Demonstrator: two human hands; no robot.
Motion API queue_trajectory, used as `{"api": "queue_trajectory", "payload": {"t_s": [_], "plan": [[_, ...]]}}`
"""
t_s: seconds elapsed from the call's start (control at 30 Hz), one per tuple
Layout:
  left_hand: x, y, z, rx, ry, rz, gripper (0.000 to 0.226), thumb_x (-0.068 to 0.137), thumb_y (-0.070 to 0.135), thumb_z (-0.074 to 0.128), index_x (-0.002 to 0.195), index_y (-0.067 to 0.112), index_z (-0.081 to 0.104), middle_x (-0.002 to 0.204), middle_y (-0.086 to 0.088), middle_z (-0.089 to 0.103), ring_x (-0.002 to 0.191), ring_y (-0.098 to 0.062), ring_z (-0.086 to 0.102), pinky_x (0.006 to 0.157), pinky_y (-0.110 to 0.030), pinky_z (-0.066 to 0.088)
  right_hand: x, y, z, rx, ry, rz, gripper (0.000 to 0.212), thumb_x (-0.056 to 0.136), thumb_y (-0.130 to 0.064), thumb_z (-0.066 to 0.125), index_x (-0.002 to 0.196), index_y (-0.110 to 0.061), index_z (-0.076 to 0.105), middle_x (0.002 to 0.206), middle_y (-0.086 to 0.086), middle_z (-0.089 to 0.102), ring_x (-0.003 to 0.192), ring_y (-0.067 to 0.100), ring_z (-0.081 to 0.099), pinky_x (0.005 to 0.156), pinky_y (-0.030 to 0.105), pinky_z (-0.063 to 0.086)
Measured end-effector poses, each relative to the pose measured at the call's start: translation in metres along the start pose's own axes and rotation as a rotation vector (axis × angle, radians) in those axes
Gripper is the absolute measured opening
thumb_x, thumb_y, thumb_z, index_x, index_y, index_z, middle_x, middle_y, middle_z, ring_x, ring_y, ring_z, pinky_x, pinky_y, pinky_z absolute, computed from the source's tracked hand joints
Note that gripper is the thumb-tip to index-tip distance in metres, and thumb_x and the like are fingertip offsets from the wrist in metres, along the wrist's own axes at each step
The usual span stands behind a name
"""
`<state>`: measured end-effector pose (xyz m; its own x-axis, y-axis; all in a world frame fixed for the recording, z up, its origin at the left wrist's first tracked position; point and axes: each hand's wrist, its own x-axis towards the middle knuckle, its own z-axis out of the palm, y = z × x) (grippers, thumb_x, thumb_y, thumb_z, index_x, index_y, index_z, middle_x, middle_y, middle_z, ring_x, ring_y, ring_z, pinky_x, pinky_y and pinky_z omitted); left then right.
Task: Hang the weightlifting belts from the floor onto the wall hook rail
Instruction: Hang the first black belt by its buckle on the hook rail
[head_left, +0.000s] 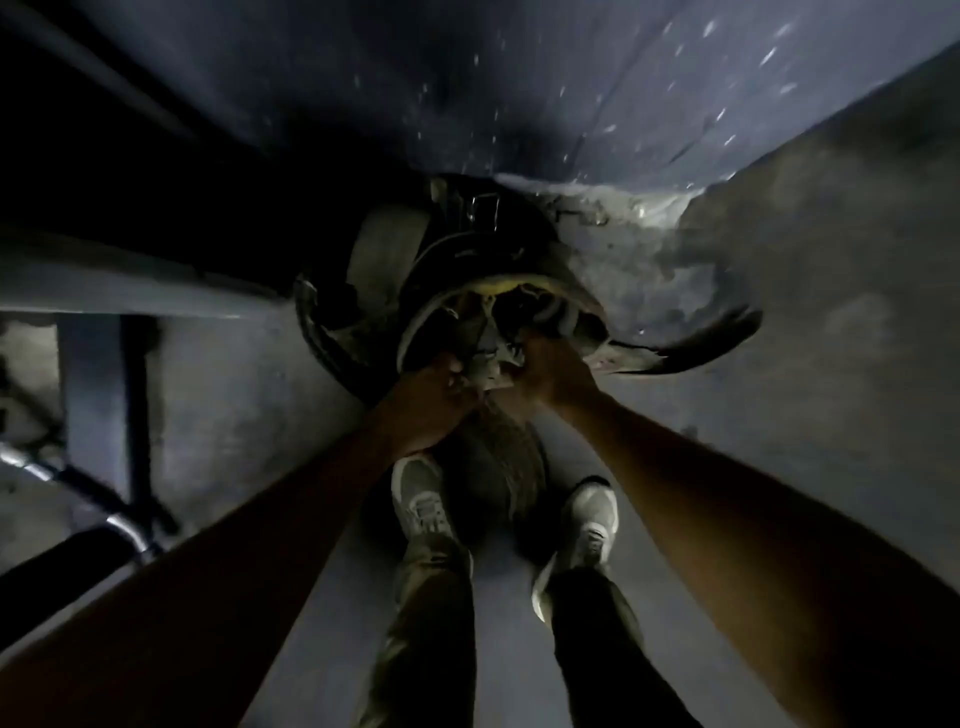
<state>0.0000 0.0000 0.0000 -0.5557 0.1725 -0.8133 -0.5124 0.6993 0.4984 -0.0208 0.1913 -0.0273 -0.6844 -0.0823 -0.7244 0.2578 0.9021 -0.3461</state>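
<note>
A heap of curled weightlifting belts (457, 270) lies on the dim floor at the foot of the wall, in the middle of the view. One dark belt carries a metal buckle (485, 210); another strap end (691, 345) trails off to the right. My left hand (434, 397) and my right hand (550, 371) both reach down into the near side of the heap. Each is closed around the worn, pale edge of a belt (488, 358). The scene is dark and blurred, so exact finger positions are hard to make out. No hook rail is in view.
My two feet in light sneakers (423, 506) stand just behind the heap on a grey floor (249, 395). A dark frame with a metal tube (78, 483) sits at the left. A speckled dark wall (519, 78) rises behind the belts.
</note>
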Motion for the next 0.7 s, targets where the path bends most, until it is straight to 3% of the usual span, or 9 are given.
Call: {"api": "queue_trajectory", "payload": {"t_s": [0.07,0.17,0.27,0.37,0.5,0.57,0.6,0.67,0.7], "plan": [[0.037,-0.015,0.02,-0.039,-0.004,-0.004,0.049,0.097,0.037,0.066,0.136,0.012,0.053,0.135,-0.014,0.063,0.125,-0.035,0.06,0.105,-0.045,0.05,0.04,0.01,0.027,-0.052,0.081,-0.034,0.065,0.098,-0.043,0.064,0.152,-0.015,0.044,0.144,0.015,0.06,0.133,0.036,0.056,0.1,0.044,0.052],[0.078,-0.039,0.044,0.002,-0.001,0.008,0.04,0.098,0.03,0.066,0.128,0.004,0.059,0.132,-0.018,0.066,0.128,-0.036,0.059,0.107,-0.043,0.048,0.081,0.023,0.067,-0.084,0.139,-0.059,0.068,0.102,-0.035,0.061,0.159,-0.013,0.033,0.145,0.019,0.06,0.132,0.038,0.058,0.101,0.044,0.049],[0.085,-0.05,0.053,0.0,0.007,-0.061,0.044,0.098,0.037,0.064,0.131,0.008,0.06,0.134,-0.016,0.066,0.127,-0.035,0.06,0.104,-0.037,0.046,0.082,0.029,0.081,-0.198,0.282,-0.034,0.044,0.108,-0.028,0.05,0.149,-0.013,0.047,0.136,0.017,0.066,0.124,0.037,0.064,0.098,0.045,0.053],[0.071,-0.045,0.052,-0.013,0.04,-0.106,0.05,0.102,0.038,0.057,0.141,0.007,0.055,0.138,-0.019,0.062,0.126,-0.039,0.06,0.102,-0.034,0.046,0.044,0.028,0.057,-0.018,0.328,-0.096,0.051,0.101,-0.03,0.061,0.148,-0.016,0.048,0.121,0.019,0.073,0.108,0.043,0.07,0.084,0.047,0.058],[0.014,0.017,0.022,-0.462,0.072,-0.254,0.05,0.107,0.043,0.044,0.133,0.004,0.059,0.137,-0.026,0.062,0.126,-0.043,0.06,0.111,-0.054,0.045,-0.041,0.012,-0.011,0.009,0.162,-0.266,0.055,0.102,-0.039,0.056,0.153,-0.021,0.047,0.129,0.017,0.07,0.118,0.043,0.065,0.086,0.043,0.053],[-0.026,0.057,0.004,-0.614,0.106,-0.234,0.037,0.105,0.045,0.047,0.117,0.015,0.065,0.126,-0.02,0.069,0.111,-0.033,0.07,0.101,-0.044,0.056,-0.083,-0.002,-0.052,0.051,0.067,-0.295,0.052,0.104,-0.042,0.054,0.154,-0.029,0.045,0.135,0.01,0.068,0.124,0.039,0.063,0.091,0.042,0.052],[-0.049,0.078,-0.007,-0.672,0.134,-0.205,0.028,0.104,0.045,0.05,0.107,0.022,0.065,0.116,-0.012,0.074,0.096,-0.02,0.076,0.085,-0.032,0.062,-0.104,-0.011,-0.077,0.112,0.051,-0.306,0.052,0.104,-0.045,0.054,0.153,-0.03,0.046,0.136,0.008,0.069,0.126,0.036,0.063,0.095,0.043,0.054],[-0.101,0.122,-0.028,-0.814,0.142,-0.121,0.021,0.102,0.045,0.054,0.102,0.029,0.067,0.096,0.005,0.079,0.074,-0.002,0.077,0.056,-0.013,0.057,-0.143,-0.031,-0.13,0.23,0.089,-0.34,0.055,0.104,-0.043,0.054,0.154,-0.022,0.048,0.139,0.009,0.068,0.13,0.032,0.063,0.104,0.044,0.053],[-0.126,0.144,-0.039,-0.863,0.15,-0.067,0.019,0.102,0.045,0.056,0.105,0.031,0.068,0.093,0.007,0.081,0.076,-0.001,0.077,0.054,-0.012,0.055,-0.16,-0.041,-0.156,0.275,0.124,-0.358,0.054,0.104,-0.037,0.058,0.154,-0.017,0.048,0.142,0.01,0.067,0.132,0.029,0.063,0.108,0.042,0.051]]}}
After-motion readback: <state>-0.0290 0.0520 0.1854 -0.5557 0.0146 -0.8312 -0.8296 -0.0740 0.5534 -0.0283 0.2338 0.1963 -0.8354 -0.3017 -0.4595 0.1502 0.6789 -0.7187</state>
